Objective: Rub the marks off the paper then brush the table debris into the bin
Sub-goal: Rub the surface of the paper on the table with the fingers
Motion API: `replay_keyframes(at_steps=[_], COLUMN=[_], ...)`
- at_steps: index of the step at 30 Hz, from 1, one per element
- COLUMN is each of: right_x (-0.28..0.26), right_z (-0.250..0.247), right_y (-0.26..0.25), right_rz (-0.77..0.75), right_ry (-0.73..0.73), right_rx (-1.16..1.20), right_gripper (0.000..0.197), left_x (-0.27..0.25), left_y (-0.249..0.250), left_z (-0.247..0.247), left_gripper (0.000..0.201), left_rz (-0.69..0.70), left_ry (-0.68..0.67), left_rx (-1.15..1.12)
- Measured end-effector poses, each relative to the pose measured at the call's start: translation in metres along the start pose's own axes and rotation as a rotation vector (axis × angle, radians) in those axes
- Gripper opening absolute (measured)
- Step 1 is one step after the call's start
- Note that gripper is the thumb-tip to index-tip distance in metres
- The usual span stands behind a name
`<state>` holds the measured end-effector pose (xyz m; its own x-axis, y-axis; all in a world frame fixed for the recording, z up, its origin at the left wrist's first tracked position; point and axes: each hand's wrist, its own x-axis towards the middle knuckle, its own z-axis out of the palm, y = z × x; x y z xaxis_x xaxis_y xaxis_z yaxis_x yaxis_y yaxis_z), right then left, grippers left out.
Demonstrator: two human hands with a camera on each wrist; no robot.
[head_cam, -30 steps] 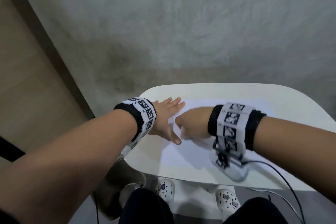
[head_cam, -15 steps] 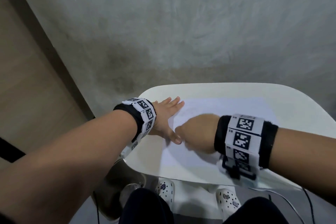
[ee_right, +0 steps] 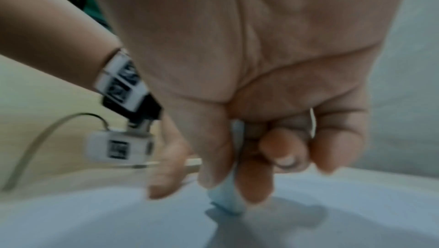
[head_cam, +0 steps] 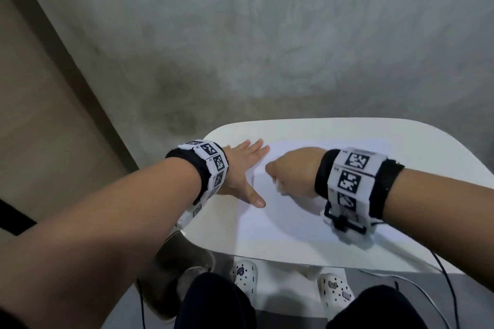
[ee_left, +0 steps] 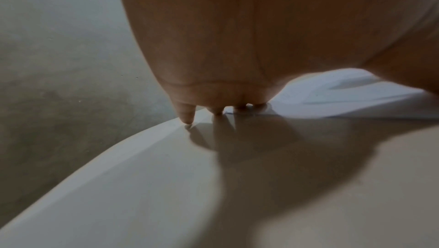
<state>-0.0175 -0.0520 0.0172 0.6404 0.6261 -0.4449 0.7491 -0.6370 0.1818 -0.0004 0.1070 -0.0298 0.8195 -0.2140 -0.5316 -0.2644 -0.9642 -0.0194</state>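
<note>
A white sheet of paper (head_cam: 307,216) lies on the white table (head_cam: 401,139). My left hand (head_cam: 244,168) lies flat with straight fingers on the paper's left edge, thumb spread toward me; in the left wrist view its fingertips (ee_left: 187,118) touch the table and the paper (ee_left: 344,98). My right hand (head_cam: 291,171) is curled just right of it. In the right wrist view my right hand (ee_right: 228,186) pinches a pale blue-white eraser (ee_right: 225,201) between thumb and fingers, its tip down on the paper (ee_right: 332,214). No marks show on the sheet.
A metal bin (head_cam: 173,270) stands on the floor under the table's near-left corner. My knees and white clogs (head_cam: 244,275) show below the table's front edge. A black cable (head_cam: 449,288) hangs from my right wrist. A grey wall rises behind the table.
My right hand slid toward me, then back away and slightly right over the paper. The left hand stayed flat in place.
</note>
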Motion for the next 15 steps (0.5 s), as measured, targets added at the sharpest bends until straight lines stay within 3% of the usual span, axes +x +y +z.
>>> replay_keyframes(at_steps=[4,8,12,15], right_x=[-0.015,-0.005,-0.027,-0.021], right_z=[0.011,0.001,0.011,0.006], right_y=[-0.022,-0.006,-0.020,-0.011], right_rz=[-0.200,-0.042,-0.182,-0.139], right_ry=[-0.146,-0.060,-0.139,-0.135], right_rx=[0.023,-0.018,0.032,0.069], right_gripper=[0.025,0.023,0.026,0.014], left_x=[-0.002,-0.003,-0.003,-0.003], left_y=[0.003,0.004,0.002,0.002], left_z=[-0.002,-0.002,-0.003,-0.002], left_gripper=[0.136,0.129,0.129,0.129], left_rz=[-0.003,-0.007,0.006,0.005], left_ry=[-0.002,-0.003,-0.001,0.002], left_rx=[-0.014,-0.029,-0.036,-0.044])
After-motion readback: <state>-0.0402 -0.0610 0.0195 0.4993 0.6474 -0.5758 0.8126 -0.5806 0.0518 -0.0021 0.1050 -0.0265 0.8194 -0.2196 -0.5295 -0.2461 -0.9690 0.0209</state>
